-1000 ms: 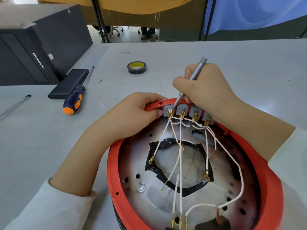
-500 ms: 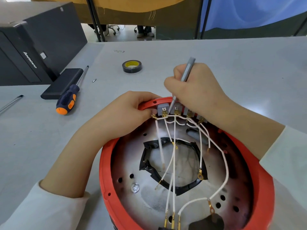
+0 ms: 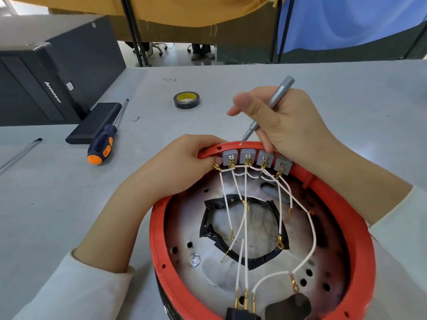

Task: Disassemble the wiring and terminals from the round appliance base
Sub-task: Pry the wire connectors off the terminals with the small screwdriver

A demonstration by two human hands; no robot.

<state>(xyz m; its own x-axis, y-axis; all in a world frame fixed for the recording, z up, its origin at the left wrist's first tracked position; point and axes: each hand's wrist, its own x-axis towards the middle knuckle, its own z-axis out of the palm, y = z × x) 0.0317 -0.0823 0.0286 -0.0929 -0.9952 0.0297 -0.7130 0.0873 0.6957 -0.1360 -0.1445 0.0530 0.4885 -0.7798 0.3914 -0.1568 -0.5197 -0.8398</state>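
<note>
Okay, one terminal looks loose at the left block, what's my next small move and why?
Probably lower the grey screwdriver tip onto the second terminal block; its wire looks still attached, while the left hand already pinches the freed terminal beside the first block.

Two bare hands, white long sleeves point(image 3: 76, 289) — cuffs pushed up the forearms

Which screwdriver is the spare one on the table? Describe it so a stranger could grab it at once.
Start at the black computer case at the table's far left; a flat black box lies beside it. The spare screwdriver rests against that box. Its fat navy-and-orange handle sets it apart from the slim grey driver in the right hand.
</note>
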